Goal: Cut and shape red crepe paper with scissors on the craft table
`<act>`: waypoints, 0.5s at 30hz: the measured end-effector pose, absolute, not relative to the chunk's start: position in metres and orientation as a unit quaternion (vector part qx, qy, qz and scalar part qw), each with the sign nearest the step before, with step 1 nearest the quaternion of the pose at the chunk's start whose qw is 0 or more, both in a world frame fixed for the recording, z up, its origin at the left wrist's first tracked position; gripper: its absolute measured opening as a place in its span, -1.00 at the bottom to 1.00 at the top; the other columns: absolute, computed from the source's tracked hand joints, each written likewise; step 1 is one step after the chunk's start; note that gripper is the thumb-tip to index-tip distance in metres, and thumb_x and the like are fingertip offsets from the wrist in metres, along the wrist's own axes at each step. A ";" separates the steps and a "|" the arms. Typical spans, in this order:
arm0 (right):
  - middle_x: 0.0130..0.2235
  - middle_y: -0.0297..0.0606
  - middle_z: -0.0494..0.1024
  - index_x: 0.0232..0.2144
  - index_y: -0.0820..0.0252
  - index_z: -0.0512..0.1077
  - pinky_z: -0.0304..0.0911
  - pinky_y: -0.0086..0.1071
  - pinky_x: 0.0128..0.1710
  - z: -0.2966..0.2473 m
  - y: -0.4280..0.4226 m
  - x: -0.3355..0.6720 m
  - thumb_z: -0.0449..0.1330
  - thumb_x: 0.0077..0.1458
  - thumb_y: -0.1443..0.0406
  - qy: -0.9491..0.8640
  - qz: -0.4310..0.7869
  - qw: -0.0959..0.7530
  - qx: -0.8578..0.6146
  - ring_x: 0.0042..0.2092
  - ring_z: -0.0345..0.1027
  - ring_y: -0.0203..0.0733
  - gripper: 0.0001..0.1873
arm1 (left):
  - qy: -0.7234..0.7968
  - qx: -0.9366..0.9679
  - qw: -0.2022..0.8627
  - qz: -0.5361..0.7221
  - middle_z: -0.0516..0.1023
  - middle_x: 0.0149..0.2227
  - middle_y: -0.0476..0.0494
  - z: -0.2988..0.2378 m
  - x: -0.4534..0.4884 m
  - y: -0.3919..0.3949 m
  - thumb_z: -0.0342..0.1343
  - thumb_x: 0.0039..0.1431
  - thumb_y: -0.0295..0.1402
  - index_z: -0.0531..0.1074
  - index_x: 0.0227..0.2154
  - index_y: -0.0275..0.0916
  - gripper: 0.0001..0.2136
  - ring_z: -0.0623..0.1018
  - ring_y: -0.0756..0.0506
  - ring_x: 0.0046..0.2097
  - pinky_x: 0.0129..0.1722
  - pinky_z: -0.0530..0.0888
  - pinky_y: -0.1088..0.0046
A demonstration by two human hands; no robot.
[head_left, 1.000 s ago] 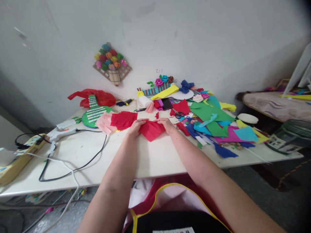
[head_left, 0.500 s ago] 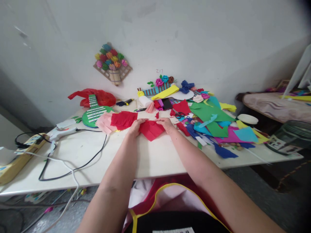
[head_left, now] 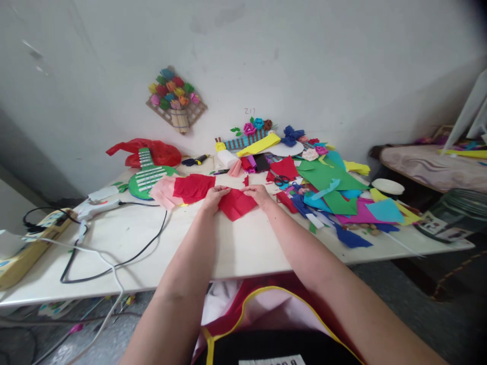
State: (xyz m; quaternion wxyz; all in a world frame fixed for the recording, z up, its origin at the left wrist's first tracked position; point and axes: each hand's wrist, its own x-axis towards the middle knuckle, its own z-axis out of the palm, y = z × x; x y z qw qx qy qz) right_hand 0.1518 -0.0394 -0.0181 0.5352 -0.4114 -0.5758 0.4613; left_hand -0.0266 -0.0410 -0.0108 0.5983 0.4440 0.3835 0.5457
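Between my two hands a piece of red crepe paper (head_left: 236, 205) is stretched, its lower corner pointing toward me over the white table. My left hand (head_left: 215, 197) pinches its upper left edge. At the upper right edge, my right hand (head_left: 258, 193) grips the same piece with thumb and fingers. Left of my left hand lies a stack of red crepe paper (head_left: 193, 188), partly over a pale pink crepe sheet (head_left: 164, 191). A pair of scissors (head_left: 280, 180) rests beyond my right hand, by another red paper piece (head_left: 287, 166).
A glue gun (head_left: 99, 207) with a black cord lies left, near a power strip (head_left: 38, 243). A green striped paper craft (head_left: 150, 180) stands behind it. Green sheets (head_left: 323, 177) and mixed scraps cover the right side, by a glass jar (head_left: 452, 218) and a white lid (head_left: 388, 186).
Both hands keep hold of the red crepe paper. Its lower corner has shifted slightly to the left, and the right fingertips have moved a little left; the rest looks the same.
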 end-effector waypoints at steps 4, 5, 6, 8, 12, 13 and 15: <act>-0.36 -0.29 0.55 -0.42 0.20 0.54 0.15 -0.33 -0.19 -0.017 -0.039 0.153 0.19 -0.27 0.23 -0.549 0.491 0.563 -0.374 -0.23 0.34 -0.17 -0.72 | 0.368 0.468 0.593 0.542 0.48 -0.56 -0.06 -0.013 -0.027 -0.041 0.33 -0.37 -0.31 0.36 -0.52 -0.31 -0.68 0.46 -0.01 -0.53 -0.52 0.37 0.50; -0.35 -0.28 0.55 -0.41 0.21 0.54 0.15 -0.33 -0.19 -0.017 -0.038 0.153 0.19 -0.25 0.20 -0.539 0.502 0.568 -0.366 -0.22 0.34 -0.16 -0.70 | 0.363 0.474 0.591 0.542 0.48 -0.56 -0.06 -0.013 -0.027 -0.040 0.33 -0.36 -0.30 0.36 -0.51 -0.31 -0.67 0.46 -0.01 -0.53 -0.52 0.37 0.50; -0.37 -0.27 0.55 -0.41 0.22 0.54 0.16 -0.32 -0.20 -0.017 -0.038 0.153 0.20 -0.24 0.16 -0.529 0.515 0.569 -0.362 -0.23 0.35 -0.15 -0.68 | 0.361 0.480 0.589 0.541 0.48 -0.55 -0.06 -0.014 -0.027 -0.040 0.33 -0.36 -0.29 0.36 -0.50 -0.31 -0.67 0.47 -0.01 -0.52 -0.51 0.37 0.50; -0.43 -0.26 0.54 -0.43 0.26 0.53 0.17 -0.31 -0.23 -0.016 -0.039 0.153 0.22 -0.25 0.11 -0.514 0.535 0.564 -0.364 -0.28 0.36 -0.14 -0.64 | 0.360 0.489 0.583 0.540 0.48 -0.55 -0.06 -0.014 -0.028 -0.040 0.33 -0.36 -0.27 0.36 -0.49 -0.31 -0.66 0.47 -0.01 -0.52 -0.50 0.37 0.49; -0.54 -0.29 0.49 -0.51 0.28 0.50 0.17 -0.32 -0.29 -0.015 -0.042 0.150 0.25 -0.30 0.06 -0.513 0.533 0.547 -0.392 -0.36 0.34 -0.17 -0.61 | 0.357 0.504 0.572 0.541 0.49 -0.52 -0.06 -0.013 -0.027 -0.041 0.32 -0.35 -0.26 0.37 -0.49 -0.31 -0.66 0.47 -0.02 -0.49 -0.47 0.38 0.47; -0.56 -0.30 0.48 -0.52 0.28 0.50 0.17 -0.32 -0.31 -0.014 -0.043 0.149 0.26 -0.31 0.06 -0.517 0.529 0.543 -0.398 -0.37 0.33 -0.18 -0.62 | 0.353 0.507 0.570 0.541 0.49 -0.51 -0.07 -0.013 -0.027 -0.042 0.32 -0.35 -0.26 0.37 -0.49 -0.31 -0.66 0.48 -0.02 -0.49 -0.46 0.38 0.47; -0.59 -0.33 0.45 -0.56 0.28 0.48 0.16 -0.33 -0.33 -0.013 -0.045 0.148 0.27 -0.33 0.07 -0.524 0.525 0.533 -0.407 -0.41 0.31 -0.21 -0.63 | 0.346 0.511 0.568 0.544 0.50 -0.51 -0.06 -0.012 -0.027 -0.043 0.32 -0.33 -0.26 0.38 -0.48 -0.31 -0.67 0.48 -0.02 -0.48 -0.45 0.38 0.47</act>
